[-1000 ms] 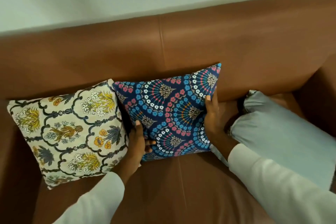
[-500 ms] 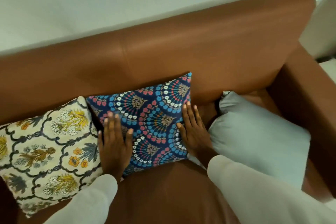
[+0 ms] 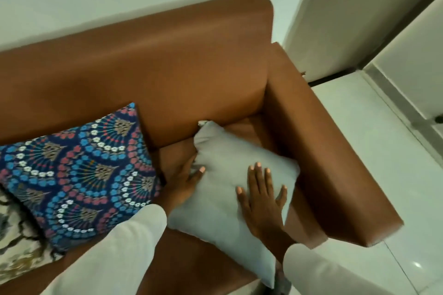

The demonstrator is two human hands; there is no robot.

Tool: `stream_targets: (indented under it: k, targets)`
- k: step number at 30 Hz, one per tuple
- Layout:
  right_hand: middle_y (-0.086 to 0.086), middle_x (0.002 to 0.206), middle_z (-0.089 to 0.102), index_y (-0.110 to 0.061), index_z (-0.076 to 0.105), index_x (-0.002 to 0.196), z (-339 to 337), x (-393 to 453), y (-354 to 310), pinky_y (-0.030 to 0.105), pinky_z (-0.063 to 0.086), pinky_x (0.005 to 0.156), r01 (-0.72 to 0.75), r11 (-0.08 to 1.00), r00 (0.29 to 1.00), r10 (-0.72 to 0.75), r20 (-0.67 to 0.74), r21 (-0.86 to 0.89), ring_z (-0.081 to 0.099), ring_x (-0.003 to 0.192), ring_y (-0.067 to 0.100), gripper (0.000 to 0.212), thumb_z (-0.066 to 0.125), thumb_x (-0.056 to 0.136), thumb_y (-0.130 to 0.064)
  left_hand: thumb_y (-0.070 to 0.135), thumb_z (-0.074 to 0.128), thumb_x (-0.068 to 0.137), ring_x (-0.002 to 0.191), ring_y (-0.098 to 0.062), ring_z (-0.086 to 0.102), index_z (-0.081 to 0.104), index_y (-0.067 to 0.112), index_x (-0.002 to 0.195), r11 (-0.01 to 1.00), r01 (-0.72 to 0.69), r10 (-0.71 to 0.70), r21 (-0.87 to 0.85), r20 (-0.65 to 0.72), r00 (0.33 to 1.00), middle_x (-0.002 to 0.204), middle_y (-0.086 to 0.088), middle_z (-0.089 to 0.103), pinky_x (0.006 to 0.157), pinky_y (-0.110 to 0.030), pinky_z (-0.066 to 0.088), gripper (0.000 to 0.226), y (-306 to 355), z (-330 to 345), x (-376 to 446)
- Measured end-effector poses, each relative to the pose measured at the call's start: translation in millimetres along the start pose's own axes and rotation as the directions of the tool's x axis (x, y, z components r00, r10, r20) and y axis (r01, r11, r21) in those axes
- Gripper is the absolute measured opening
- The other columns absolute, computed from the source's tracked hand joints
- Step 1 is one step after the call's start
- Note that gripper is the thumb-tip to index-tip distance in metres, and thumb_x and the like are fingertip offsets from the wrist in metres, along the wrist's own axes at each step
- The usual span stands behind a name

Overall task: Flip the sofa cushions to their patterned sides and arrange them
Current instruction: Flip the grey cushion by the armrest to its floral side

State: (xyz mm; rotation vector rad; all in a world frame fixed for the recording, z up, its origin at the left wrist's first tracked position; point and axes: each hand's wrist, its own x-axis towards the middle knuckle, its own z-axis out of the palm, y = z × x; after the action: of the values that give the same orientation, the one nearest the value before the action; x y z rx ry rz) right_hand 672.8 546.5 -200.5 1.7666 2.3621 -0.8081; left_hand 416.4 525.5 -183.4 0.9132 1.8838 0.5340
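Note:
A plain grey cushion [image 3: 225, 151] lies flat on the right end of the brown sofa seat, its patterned side hidden apart from a sliver at its top corner. My left hand [image 3: 184, 183] grips its left edge, thumb on top and fingers tucked beside and under it. Resting flat on the cushion's top with fingers spread is my right hand [image 3: 261, 195]. To the left, a blue fan-patterned cushion [image 3: 79, 170] leans against the backrest. A cream floral cushion [image 3: 14, 246] shows partly at the lower left edge.
The brown sofa backrest [image 3: 167, 67] runs behind the cushions, and its right armrest [image 3: 330, 158] stands close beside the grey cushion. A white tiled floor [image 3: 383, 163] and a pale door or panel [image 3: 347, 7] lie to the right of the sofa.
Both hands left the blue cushion and moved right onto the grey cushion. My view swung right, so the cream cushion is mostly out of frame.

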Motion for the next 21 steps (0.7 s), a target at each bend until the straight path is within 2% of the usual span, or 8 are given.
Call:
stream_targets:
  k: [3, 6, 8, 12, 15, 17, 19, 21]
  targets:
    - [-0.031, 0.172, -0.037, -0.058, -0.025, 0.164, -5, -6, 40, 0.070, -0.015, 0.126, 0.082, 0.993, 0.995, -0.086, 0.047, 0.080, -0.043, 0.159, 0.005, 0.070, 0.012, 0.107, -0.076, 0.069, 0.051, 0.103, 0.166, -0.027, 0.031, 0.032, 0.037, 0.172, 0.991, 0.104, -0.097, 0.089, -0.072, 0.993, 0.179, 0.003, 0.036, 0.135, -0.045, 0.026, 0.078, -5, 11, 7]
    - [-0.031, 0.171, -0.038, -0.062, -0.025, 0.162, -11, -4, 65, 0.065, 0.001, 0.132, 0.074, 0.978, 0.991, -0.093, 0.093, 0.195, -0.042, 0.160, 0.011, 0.068, 0.016, 0.109, -0.074, 0.081, 0.043, 0.099, 0.168, -0.027, 0.028, 0.029, 0.048, 0.171, 0.981, 0.135, -0.127, 0.141, -0.067, 0.990, 0.181, 0.006, 0.031, 0.136, -0.051, 0.024, 0.081, -8, 11, 6]
    - [-0.031, 0.173, -0.036, -0.058, -0.017, 0.166, -17, 1, 75, 0.057, 0.001, 0.137, 0.038, 0.952, 0.988, -0.081, 0.129, 0.305, -0.038, 0.163, 0.013, 0.070, 0.023, 0.110, -0.070, 0.082, 0.041, 0.099, 0.168, -0.030, 0.028, 0.026, 0.053, 0.170, 0.976, 0.151, -0.143, 0.157, -0.062, 0.988, 0.181, 0.006, 0.029, 0.135, -0.054, 0.025, 0.078, -6, 8, 0]
    - [-0.031, 0.178, 0.003, -0.049, 0.025, 0.170, -42, 17, 69, 0.041, 0.001, 0.137, -0.007, 0.824, 0.992, -0.066, 0.108, 0.567, -0.001, 0.166, 0.007, 0.061, 0.048, 0.113, -0.050, 0.062, 0.051, 0.106, 0.164, -0.031, 0.037, 0.028, 0.039, 0.173, 0.984, 0.166, -0.158, 0.061, -0.116, 0.981, 0.177, 0.002, 0.039, 0.134, -0.045, 0.029, 0.074, 16, 17, -12]
    - [-0.019, 0.166, 0.045, -0.029, 0.066, 0.151, -82, 42, 54, 0.033, 0.021, 0.137, 0.023, 0.729, 0.998, -0.059, 0.029, 0.685, 0.037, 0.154, 0.003, 0.042, 0.065, 0.109, -0.028, 0.048, 0.056, 0.110, 0.155, -0.035, 0.049, 0.036, 0.029, 0.171, 0.973, 0.212, -0.225, -0.091, -0.173, 0.959, 0.170, -0.006, 0.049, 0.127, -0.043, 0.038, 0.067, 35, 7, -22]
    - [-0.004, 0.153, 0.066, -0.018, 0.077, 0.138, -122, 69, 40, 0.040, 0.035, 0.133, -0.095, 0.621, 0.990, -0.023, 0.139, 0.778, 0.057, 0.145, 0.011, 0.033, 0.068, 0.107, -0.024, 0.039, 0.054, 0.112, 0.146, -0.035, 0.056, 0.043, 0.021, 0.168, 0.919, 0.311, -0.342, -0.241, -0.101, 0.934, 0.161, -0.011, 0.057, 0.115, -0.036, 0.045, 0.060, 40, -16, -27]
    - [0.006, 0.131, 0.078, -0.013, 0.082, 0.120, -165, 99, 25, 0.046, 0.047, 0.123, -0.305, 0.416, 0.940, -0.016, 0.342, 0.857, 0.071, 0.125, 0.021, 0.029, 0.065, 0.106, -0.032, 0.026, 0.045, 0.117, 0.126, -0.032, 0.064, 0.053, 0.010, 0.161, 0.815, 0.348, -0.394, -0.462, -0.002, 0.919, 0.139, -0.014, 0.067, 0.105, -0.031, 0.051, 0.048, 37, -34, -46]
    - [0.008, 0.112, 0.075, -0.010, 0.076, 0.104, -201, 133, 7, 0.045, 0.054, 0.103, -0.489, 0.245, 0.859, -0.034, 0.512, 0.837, 0.071, 0.103, 0.026, 0.041, 0.060, 0.106, -0.048, 0.013, 0.032, 0.118, 0.133, -0.040, 0.058, 0.053, 0.002, 0.157, 0.713, 0.427, -0.575, -0.556, -0.117, 0.810, 0.145, -0.022, 0.063, 0.123, -0.033, 0.042, 0.045, 19, -69, -64]
